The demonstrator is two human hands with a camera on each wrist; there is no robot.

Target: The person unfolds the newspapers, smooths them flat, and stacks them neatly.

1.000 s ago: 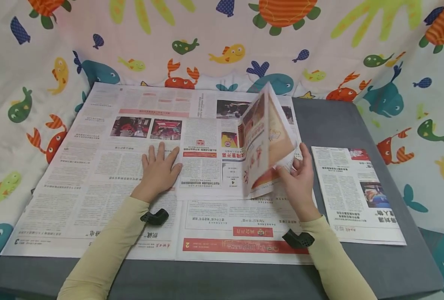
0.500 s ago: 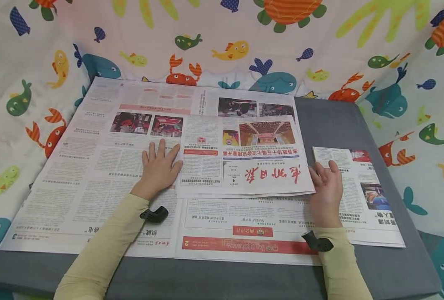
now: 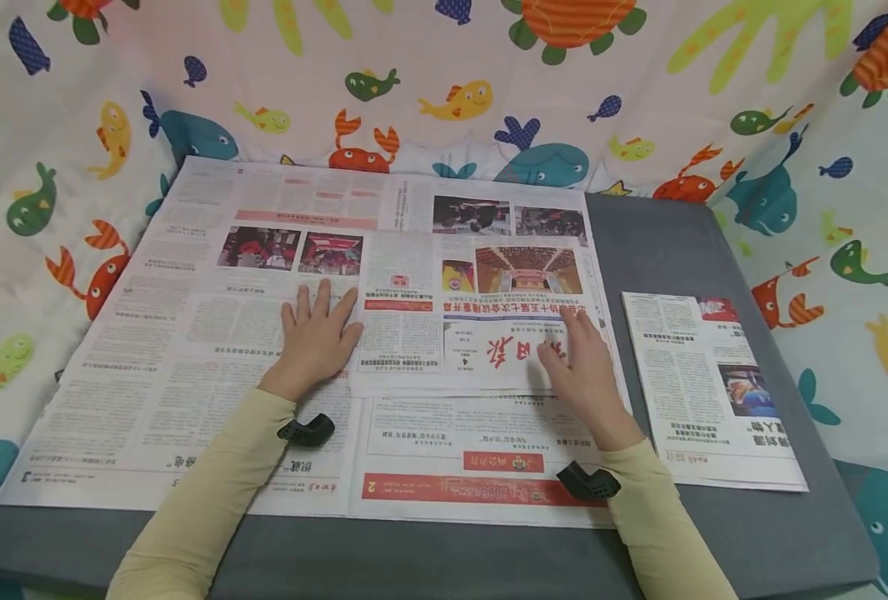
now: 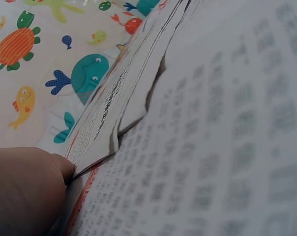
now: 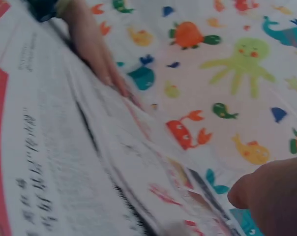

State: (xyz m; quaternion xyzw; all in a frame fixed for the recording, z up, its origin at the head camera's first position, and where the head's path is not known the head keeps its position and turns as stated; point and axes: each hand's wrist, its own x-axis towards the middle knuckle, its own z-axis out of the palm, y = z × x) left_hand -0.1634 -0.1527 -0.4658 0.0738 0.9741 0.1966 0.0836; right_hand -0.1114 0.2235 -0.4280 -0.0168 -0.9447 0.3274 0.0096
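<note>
A folded newspaper with a red masthead and a photo of a hall lies flat on a larger spread newspaper. My left hand rests with spread fingers on the spread sheet, its thumb at the folded paper's left edge. In the left wrist view the thumb is beside the layered paper edges. Over the right part of the folded newspaper is my right hand, fingers extended and holding nothing. Whether its fingertips touch the paper I cannot tell.
Another folded newspaper lies on the grey table at the right. A white cloth printed with sea animals hangs behind and at both sides. Dark bands sit at the wrists.
The folded newspaper's right part, lifted by my right hand a second ago, now lies flat. My right hand let go, moved right, then came back left over the paper. My left hand stayed.
</note>
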